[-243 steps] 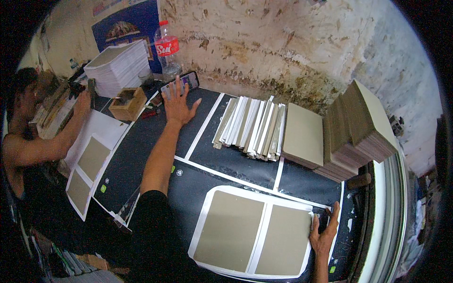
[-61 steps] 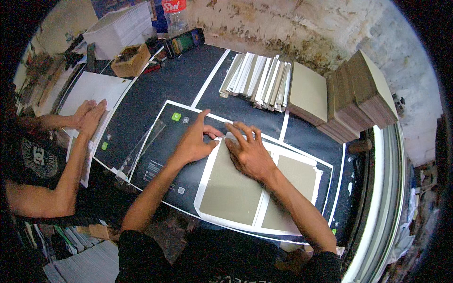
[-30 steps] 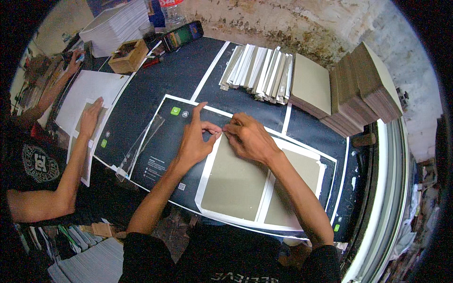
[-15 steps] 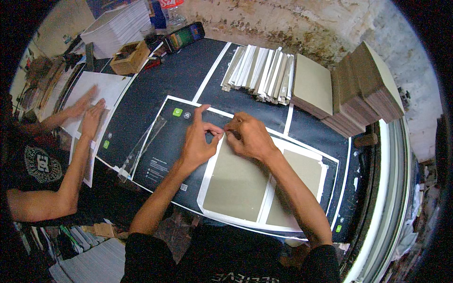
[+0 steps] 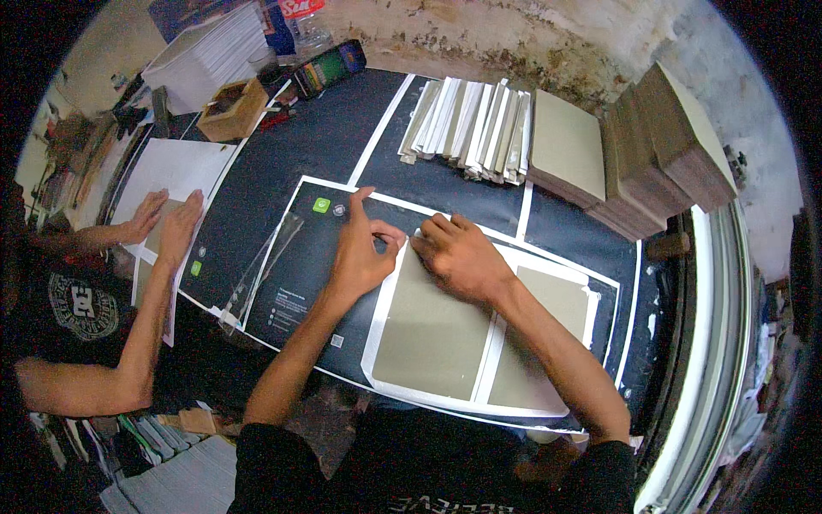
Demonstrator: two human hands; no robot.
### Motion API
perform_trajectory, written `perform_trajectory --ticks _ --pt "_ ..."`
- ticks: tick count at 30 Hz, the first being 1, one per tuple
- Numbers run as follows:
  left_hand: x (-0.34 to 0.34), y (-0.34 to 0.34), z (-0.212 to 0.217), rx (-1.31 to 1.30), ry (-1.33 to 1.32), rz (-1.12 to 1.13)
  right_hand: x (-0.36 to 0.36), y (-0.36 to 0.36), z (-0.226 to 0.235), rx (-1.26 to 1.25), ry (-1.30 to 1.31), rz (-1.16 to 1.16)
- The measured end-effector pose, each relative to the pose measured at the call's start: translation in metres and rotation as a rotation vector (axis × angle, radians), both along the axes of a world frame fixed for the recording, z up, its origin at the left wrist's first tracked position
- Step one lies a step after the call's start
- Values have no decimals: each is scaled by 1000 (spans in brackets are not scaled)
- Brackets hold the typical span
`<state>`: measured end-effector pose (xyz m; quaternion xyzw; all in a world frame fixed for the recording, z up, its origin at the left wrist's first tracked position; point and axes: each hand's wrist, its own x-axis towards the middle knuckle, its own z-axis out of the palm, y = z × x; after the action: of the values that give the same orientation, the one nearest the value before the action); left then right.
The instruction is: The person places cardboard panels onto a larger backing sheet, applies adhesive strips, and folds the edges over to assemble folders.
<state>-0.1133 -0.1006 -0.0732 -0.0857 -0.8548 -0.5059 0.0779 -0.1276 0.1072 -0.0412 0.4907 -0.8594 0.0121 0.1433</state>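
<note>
Box (image 5: 235,118), dark inside, stands well beyond the left hand (image 5: 360,257).

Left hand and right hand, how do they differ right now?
The left hand has one finger stretched away from the body, while the right hand has its fingers curled. The left hand is mostly over the dark printed sheet; the right hand covers part of the left grey board. Both are bare and near the same corner of that board.
</note>
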Motion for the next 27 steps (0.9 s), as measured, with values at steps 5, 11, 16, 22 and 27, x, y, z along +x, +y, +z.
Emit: perform_trajectory --ticks 5,11,16,22,27 --pt "0 4 9 -55 -72 63 13 2 -6 84 37 -7" --pt "3 10 19 -81 -70 62 15 3 -13 58 -130 -62" --pt "6 18 20 -110 -7 46 24 18 -26 -244 -167 -83" --pt "21 32 34 -225 -68 2 25 20 -34 -359 -213 -113" --pt "41 43 40 -541 43 -125 28 24 -32 -442 -430 -180"
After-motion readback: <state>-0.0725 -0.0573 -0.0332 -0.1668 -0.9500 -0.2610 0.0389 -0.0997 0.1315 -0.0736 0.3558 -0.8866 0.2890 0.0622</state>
